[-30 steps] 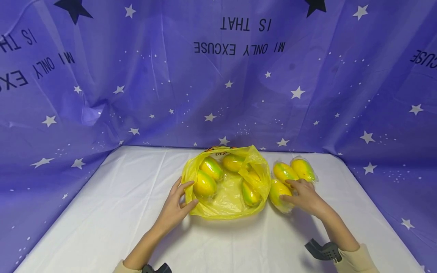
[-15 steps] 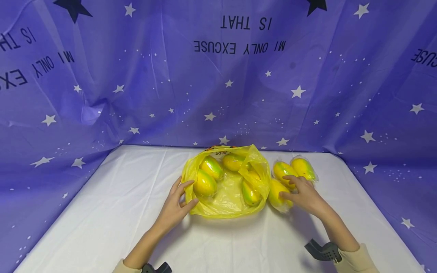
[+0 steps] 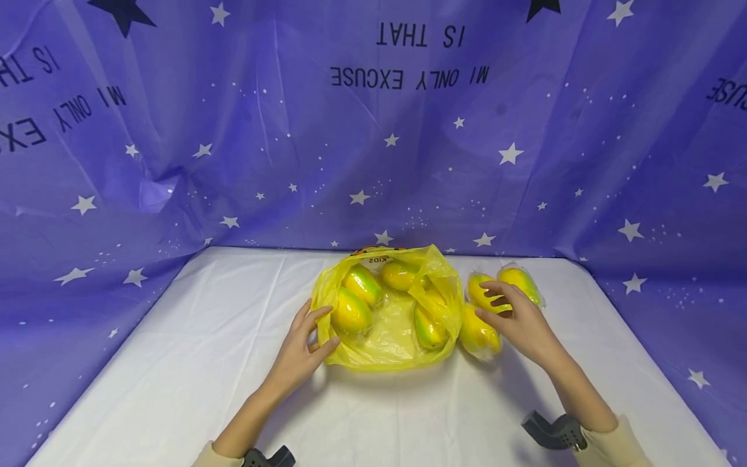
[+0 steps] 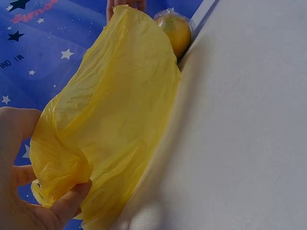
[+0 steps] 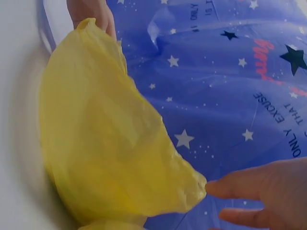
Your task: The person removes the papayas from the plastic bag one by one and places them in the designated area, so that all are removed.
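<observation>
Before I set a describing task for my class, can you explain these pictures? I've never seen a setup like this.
There is no robot here, just a person's two bare hands. The widest picture comes from a camera on the head, looking forward and down. The other two come from cameras worn on each wrist.

On the white-covered table sits an open yellow plastic bag with at least four yellow-green fruits inside. Three more wrapped fruits lie just beside it. A purple star-patterned cloth hangs behind.

The left hand pinches the bag's edge. The right hand is over the loose fruits and appears to hold nothing.
</observation>
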A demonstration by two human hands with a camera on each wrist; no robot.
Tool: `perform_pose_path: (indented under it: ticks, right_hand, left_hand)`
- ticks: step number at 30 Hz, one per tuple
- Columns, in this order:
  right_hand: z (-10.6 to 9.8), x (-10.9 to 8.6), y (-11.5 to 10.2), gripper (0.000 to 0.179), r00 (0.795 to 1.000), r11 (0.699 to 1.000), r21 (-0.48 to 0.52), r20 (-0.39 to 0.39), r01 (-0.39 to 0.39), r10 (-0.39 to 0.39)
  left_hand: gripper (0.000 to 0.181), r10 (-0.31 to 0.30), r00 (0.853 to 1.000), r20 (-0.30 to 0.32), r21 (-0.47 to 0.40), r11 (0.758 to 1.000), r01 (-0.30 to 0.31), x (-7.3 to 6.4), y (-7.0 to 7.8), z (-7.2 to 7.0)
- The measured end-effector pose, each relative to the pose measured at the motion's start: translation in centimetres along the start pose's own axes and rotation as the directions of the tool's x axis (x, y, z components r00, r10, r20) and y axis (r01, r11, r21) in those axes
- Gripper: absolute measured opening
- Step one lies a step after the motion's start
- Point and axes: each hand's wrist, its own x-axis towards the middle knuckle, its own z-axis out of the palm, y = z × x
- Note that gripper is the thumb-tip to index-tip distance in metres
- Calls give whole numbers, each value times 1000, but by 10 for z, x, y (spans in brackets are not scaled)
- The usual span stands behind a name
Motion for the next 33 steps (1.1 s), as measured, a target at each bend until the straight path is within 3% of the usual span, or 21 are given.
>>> perform_pose_path:
  ticks: [6,18,33]
  right_hand:
    - [5,7,-14,45,998,993,101,2,58,-59]
    - [33,20,-33,45,983,945,289,54,151,-173]
    - [73,50,-55,50,961,960,243,201,139,-190]
  left_hand:
    - [58,12,1000,-15,14,1000,-12,8,-27,3]
    - [58,15,1000,-13,-10,1000,-15,7,-28,3]
    - [57,26,1000,-8,-24,999,-27,6,-29,5]
